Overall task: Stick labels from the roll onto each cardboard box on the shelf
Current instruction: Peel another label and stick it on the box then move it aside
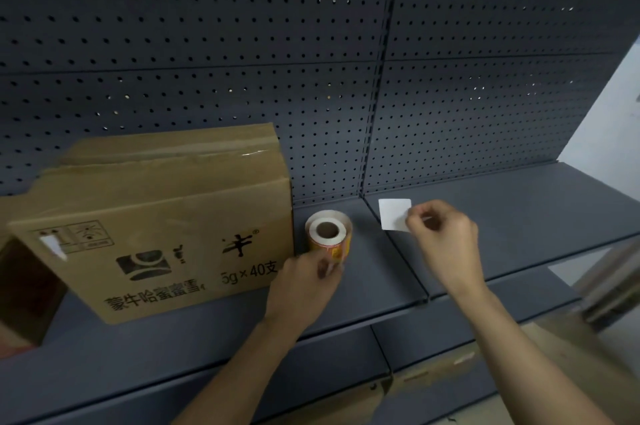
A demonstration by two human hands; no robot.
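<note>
- In the head view, we see a grey shelf with a wall full of little holes behind it.
- A big cardboard box sits on the left part of the shelf, with its printed side facing us.
- The roll stands on its end just right of the box, so close that they may touch. Its hole points up.
- Our left hand grips the near side of the roll, with the fingers curled on it. We think this keeps the roll steady so it does not tip or roll away.
- Our right hand is to the right of the roll. Its thumb and fingers are pinched together on the edge of one white label.
- The label is off the roll and up in the air above the shelf. We think we hold only its edge so the sticky side does not grab our fingers.
- A small white patch shows on the far left of the box front. It is too blurry to tell if it is a label.
- The label is not on the box yet. Next it has to go left, past the roll, to the box front.
- More brown boxes peek out on the shelf below.
</note>
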